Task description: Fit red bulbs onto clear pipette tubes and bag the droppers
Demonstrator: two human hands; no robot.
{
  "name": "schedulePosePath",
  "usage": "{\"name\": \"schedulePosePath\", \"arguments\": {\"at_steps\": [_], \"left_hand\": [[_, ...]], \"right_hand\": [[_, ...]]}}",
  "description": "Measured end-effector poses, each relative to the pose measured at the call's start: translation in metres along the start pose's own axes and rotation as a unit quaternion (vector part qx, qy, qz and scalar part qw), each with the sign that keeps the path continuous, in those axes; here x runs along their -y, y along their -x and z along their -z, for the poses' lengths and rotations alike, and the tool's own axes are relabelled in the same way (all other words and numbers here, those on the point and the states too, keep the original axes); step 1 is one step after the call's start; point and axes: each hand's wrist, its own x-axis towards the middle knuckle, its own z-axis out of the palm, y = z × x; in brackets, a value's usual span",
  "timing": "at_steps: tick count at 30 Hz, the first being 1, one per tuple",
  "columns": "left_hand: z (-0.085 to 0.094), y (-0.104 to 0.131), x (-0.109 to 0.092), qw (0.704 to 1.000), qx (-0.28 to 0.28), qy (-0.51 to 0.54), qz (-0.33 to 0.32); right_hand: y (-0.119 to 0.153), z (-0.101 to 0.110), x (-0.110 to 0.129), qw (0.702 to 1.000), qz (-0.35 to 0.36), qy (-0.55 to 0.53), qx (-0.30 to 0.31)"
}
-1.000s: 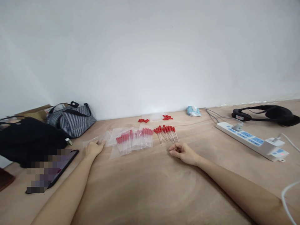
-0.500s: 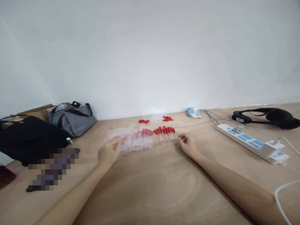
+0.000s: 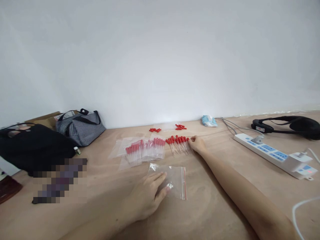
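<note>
On the table lies a clear zip bag (image 3: 177, 180) with a red strip along its right edge. My left hand (image 3: 150, 193) rests over the bag's left part, thumb and fingers stretched apart. Farther back, my right hand (image 3: 198, 145) has its fingers closed at the right end of a row of red-bulbed droppers (image 3: 178, 140). It pinches the red bulb of the end dropper (image 3: 188, 140). To the left of this row, bagged droppers (image 3: 132, 149) lie in overlapping clear bags.
More droppers (image 3: 180, 127) lie by the wall. A blue-white crumpled packet (image 3: 209, 121), a power strip (image 3: 270, 151) and a black headset strap (image 3: 272, 124) are at right. A striped bag (image 3: 85, 128), a black bag (image 3: 42, 146) and a small bottle (image 3: 77, 151) stand left.
My left hand has moved from the bagged droppers toward me and right, and the clear zip bag now lies under it. My right hand has shifted slightly up to the end dropper's bulb.
</note>
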Motion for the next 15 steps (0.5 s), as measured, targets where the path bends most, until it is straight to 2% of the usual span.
{"name": "schedulePosePath", "arguments": {"at_steps": [3, 6, 9, 13, 15], "left_hand": [[0.018, -0.003, 0.014, 0.989, 0.027, 0.018, -0.145], [0.023, -0.012, 0.027, 0.975, 0.080, 0.005, -0.207], [0.011, -0.018, 0.031, 0.976, 0.121, 0.014, -0.181], [-0.012, -0.018, 0.023, 0.992, 0.080, 0.039, -0.090], [-0.019, -0.017, 0.018, 0.996, 0.058, 0.033, -0.056]], "right_hand": [[-0.002, 0.003, -0.002, 1.000, 0.011, 0.011, 0.015], [-0.001, 0.003, -0.003, 0.999, 0.016, 0.021, 0.025], [0.000, 0.005, -0.005, 0.999, 0.007, 0.028, 0.016], [0.001, 0.020, -0.007, 0.999, -0.002, 0.023, -0.029], [0.006, 0.031, -0.008, 0.997, 0.009, -0.002, -0.079]]}}
